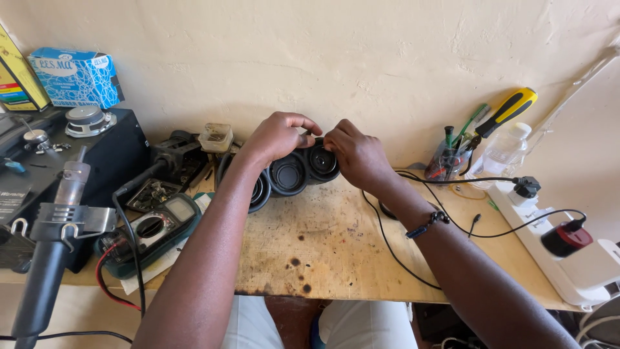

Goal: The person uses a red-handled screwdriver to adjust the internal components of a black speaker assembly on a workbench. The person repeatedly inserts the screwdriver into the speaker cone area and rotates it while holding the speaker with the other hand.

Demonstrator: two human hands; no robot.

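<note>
- Worn, stained wooden bench (336,252) was set against a rough cream plaster wall (361,58).
- Black plastic housing with round speaker openings (290,173) was propped at the wall, clamped by left hand (279,137) and right hand (357,154), fingertips close together.
- Green multimeter (152,231) lay left.

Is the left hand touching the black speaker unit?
Touching. The head view shows the left hand wrapped over the top edge of the black speaker unit, fingers curled onto it, no gap; the right hand grips it too.
</note>
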